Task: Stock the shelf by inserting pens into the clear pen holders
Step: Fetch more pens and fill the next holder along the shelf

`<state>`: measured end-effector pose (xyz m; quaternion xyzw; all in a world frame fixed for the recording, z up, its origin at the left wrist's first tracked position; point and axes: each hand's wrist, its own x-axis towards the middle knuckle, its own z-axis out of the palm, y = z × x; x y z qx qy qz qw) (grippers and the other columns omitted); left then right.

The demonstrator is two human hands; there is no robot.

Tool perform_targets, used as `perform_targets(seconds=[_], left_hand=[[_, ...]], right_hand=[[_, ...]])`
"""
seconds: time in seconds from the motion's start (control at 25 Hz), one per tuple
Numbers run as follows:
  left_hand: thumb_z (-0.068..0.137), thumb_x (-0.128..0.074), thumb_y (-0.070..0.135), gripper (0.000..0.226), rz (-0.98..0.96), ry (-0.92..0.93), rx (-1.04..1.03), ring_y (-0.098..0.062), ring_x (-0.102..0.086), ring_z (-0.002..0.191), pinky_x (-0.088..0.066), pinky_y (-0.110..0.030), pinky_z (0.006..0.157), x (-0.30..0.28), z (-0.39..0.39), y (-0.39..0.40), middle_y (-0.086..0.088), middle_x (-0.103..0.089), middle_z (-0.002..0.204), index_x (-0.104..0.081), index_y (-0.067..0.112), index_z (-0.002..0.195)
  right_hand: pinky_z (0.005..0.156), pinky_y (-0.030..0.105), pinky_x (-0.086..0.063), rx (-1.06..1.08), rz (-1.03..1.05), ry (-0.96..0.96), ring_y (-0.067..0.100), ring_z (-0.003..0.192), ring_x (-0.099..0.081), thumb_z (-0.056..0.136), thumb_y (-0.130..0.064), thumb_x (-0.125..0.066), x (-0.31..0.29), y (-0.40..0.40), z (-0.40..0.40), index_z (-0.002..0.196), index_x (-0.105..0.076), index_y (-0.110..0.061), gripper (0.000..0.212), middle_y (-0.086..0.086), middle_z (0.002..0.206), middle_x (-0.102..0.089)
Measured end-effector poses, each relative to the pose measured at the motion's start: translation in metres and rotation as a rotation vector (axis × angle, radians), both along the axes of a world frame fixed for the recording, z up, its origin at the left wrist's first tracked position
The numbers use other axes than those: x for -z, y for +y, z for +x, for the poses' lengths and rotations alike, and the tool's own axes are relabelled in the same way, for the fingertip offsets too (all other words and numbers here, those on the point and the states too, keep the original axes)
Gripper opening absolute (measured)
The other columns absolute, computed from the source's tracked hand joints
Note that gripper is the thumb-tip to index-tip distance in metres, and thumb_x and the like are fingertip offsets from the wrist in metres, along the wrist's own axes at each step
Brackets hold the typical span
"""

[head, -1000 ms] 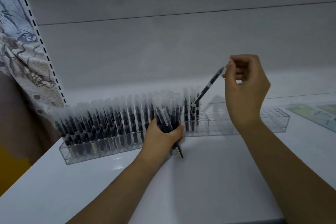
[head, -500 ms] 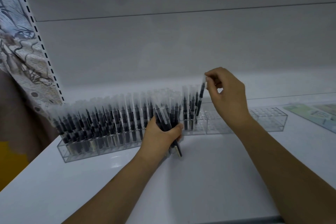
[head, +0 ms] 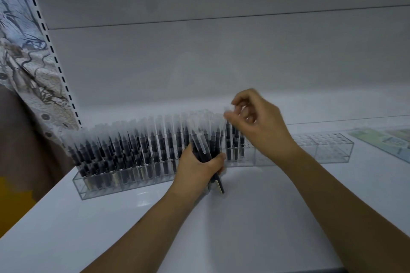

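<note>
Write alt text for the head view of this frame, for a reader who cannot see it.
On a white shelf, a person's left hand grips a bundle of black pens with clear caps in front of a long clear plastic pen holder, mostly full. The right hand, fingers curled, hovers over the newest pens; its grip is blurred.

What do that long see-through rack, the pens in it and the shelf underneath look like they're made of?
The rack looks like clear, glossy hard plastic, perhaps acrylic: the shelf shows through its walls. The pens seem plastic, with dark barrels under frosted, translucent caps. The shelf is white, smooth and glossy, with faint reflections; painted metal or laminate, I cannot tell which.
</note>
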<state>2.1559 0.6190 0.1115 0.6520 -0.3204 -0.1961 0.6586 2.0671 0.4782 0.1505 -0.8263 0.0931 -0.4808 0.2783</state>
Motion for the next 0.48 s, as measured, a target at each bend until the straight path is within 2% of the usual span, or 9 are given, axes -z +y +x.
perform_targets(seconds=[0.12,0.28,0.36,0.48], left_hand=[[0.087,-0.065,-0.003,0.011,-0.011,-0.068,0.028,-0.010,-0.058,0.045,-0.046,-0.020,0.042,0.001,0.002,-0.001,-0.008,-0.060,0.061,-0.058,-0.006,0.095],[0.084,-0.062,-0.009,0.013,0.016,-0.051,0.003,-0.009,-0.054,0.039,-0.041,-0.018,0.039,0.005,0.007,-0.005,-0.018,-0.060,0.063,-0.059,-0.016,0.095],[0.082,-0.063,-0.011,0.014,0.014,-0.038,-0.002,-0.011,-0.053,0.039,-0.041,-0.019,0.038,0.006,0.009,-0.006,-0.021,-0.059,0.064,-0.059,-0.019,0.093],[0.083,-0.064,-0.010,0.013,-0.001,-0.041,-0.003,-0.011,-0.055,0.041,-0.042,-0.021,0.038,0.006,0.008,-0.006,-0.021,-0.059,0.066,-0.058,-0.014,0.094]], right_hand=[[0.062,0.019,-0.042,-0.030,-0.221,0.112,0.000,0.072,-0.048,0.078,-0.058,-0.068,0.007,0.022,0.008,0.103,-0.055,-0.030,0.040,-0.023,0.092,-0.043],[0.059,0.022,-0.047,0.003,-0.441,0.036,0.008,0.073,-0.049,0.076,-0.056,-0.073,0.010,0.033,0.015,0.096,-0.064,-0.025,0.038,-0.015,0.096,-0.045],[0.062,0.023,-0.048,0.021,-0.473,0.060,0.006,0.076,-0.049,0.076,-0.053,-0.075,0.011,0.034,0.018,0.097,-0.066,-0.024,0.036,-0.012,0.096,-0.050],[0.069,0.016,-0.044,0.002,-0.410,0.115,-0.001,0.082,-0.049,0.078,-0.051,-0.075,0.009,0.034,0.019,0.099,-0.065,-0.027,0.033,-0.019,0.095,-0.049]])
